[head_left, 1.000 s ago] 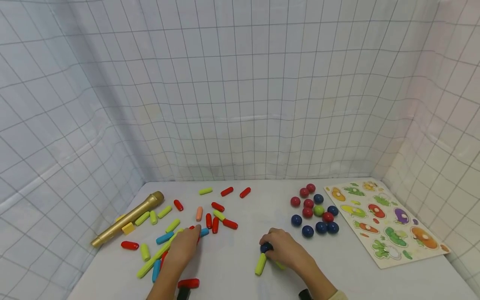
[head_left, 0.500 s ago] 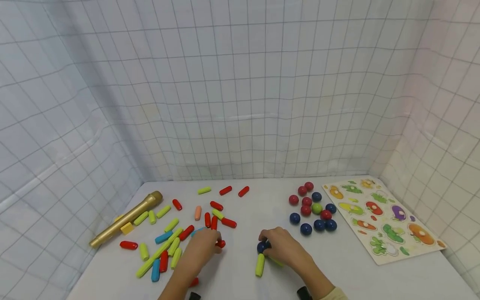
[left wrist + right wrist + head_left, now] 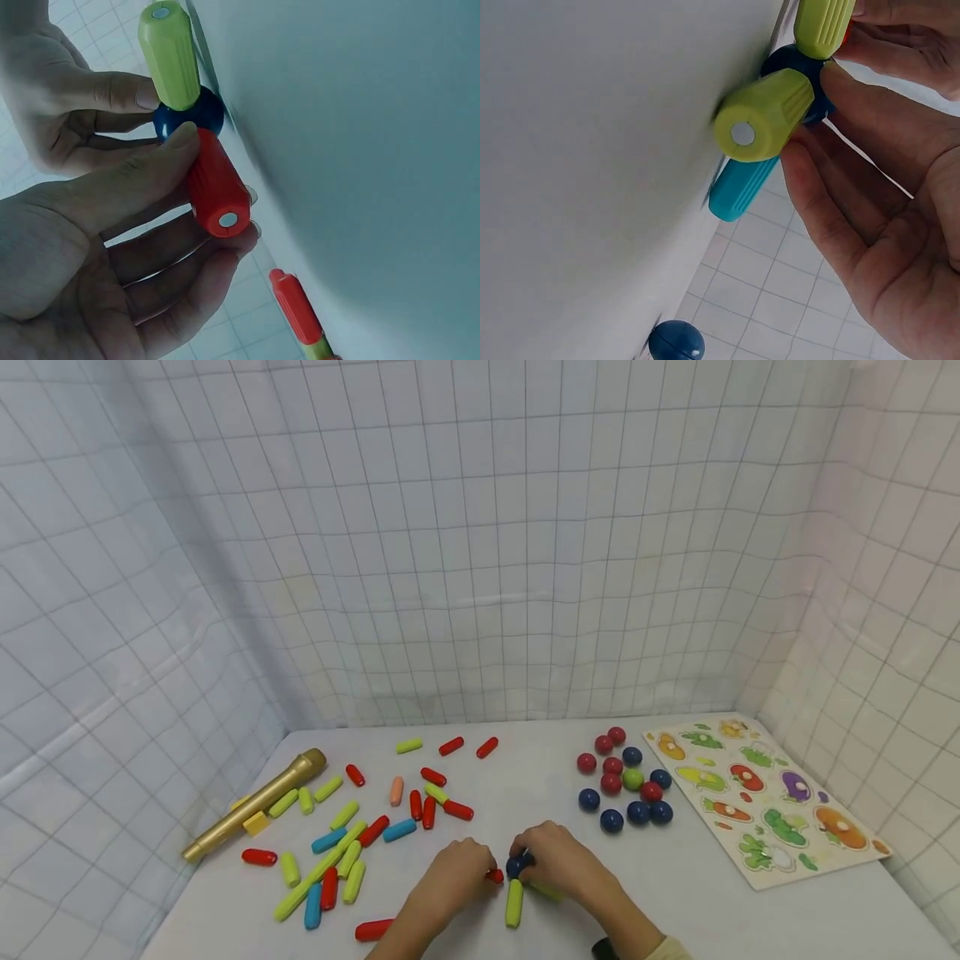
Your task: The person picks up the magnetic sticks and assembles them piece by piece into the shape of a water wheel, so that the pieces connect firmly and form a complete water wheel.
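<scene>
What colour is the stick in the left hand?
Red; the stick pinched by the left hand shows best in the left wrist view.

Your left hand (image 3: 112,247) holds a red rod (image 3: 216,187) against a dark blue ball (image 3: 189,114), which also carries a lime-green rod (image 3: 171,52). By your right hand (image 3: 877,225) you see another lime-green rod (image 3: 769,112) and a light blue one (image 3: 739,187). The bench (image 3: 675,893) is plain white, the walls (image 3: 480,527) white with a grey grid. The puzzle board (image 3: 765,797) shows many-coloured vegetables.
</scene>
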Demonstrator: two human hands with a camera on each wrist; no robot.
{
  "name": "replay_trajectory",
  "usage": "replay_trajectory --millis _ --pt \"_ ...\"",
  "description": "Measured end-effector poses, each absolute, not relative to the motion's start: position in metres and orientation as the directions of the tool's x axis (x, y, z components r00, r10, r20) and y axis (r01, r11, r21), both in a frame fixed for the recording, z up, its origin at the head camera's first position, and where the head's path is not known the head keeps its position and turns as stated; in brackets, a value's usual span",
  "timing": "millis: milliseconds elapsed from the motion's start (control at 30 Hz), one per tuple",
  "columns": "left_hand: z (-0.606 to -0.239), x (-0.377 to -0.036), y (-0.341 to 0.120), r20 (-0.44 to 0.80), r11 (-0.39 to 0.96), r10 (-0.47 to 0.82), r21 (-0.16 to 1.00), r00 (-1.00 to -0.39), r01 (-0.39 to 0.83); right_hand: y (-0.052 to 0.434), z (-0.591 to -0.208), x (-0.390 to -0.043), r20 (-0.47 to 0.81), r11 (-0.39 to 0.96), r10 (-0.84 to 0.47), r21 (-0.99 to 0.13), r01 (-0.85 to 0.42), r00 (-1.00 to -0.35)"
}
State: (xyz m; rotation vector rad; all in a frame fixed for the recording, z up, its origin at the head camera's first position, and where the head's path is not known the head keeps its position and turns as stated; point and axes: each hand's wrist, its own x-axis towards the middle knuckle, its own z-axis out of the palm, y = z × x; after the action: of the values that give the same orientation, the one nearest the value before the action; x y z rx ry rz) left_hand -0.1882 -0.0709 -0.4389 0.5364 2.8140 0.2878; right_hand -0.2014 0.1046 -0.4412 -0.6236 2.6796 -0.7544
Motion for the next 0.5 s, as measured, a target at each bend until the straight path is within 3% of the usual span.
replay_trajectory --millis 267,400,500 --pt "-0.439 -0.185 -0.073 -0.241 0.911 0.366 0.289 -0.899 0.294 0.103 -0.443 -0.201 -0.169 0.766 -0.481 -0.557 -0.319 -0.86" --pt "-0.432 -0.183 -0.101 -0.281 0.918 0.314 0.335 -0.907 0.215 0.101 -0.446 -0.2 -0.172 0.756 -0.487 -0.574 -0.315 -0.856" --pt "-0.429 -0.178 -0.133 -0.33 0.951 0.217 0.286 -0.919 0.121 0.101 -0.446 -0.199 -0.151 0.745 -0.505 -0.574 -0.34 -0.85"
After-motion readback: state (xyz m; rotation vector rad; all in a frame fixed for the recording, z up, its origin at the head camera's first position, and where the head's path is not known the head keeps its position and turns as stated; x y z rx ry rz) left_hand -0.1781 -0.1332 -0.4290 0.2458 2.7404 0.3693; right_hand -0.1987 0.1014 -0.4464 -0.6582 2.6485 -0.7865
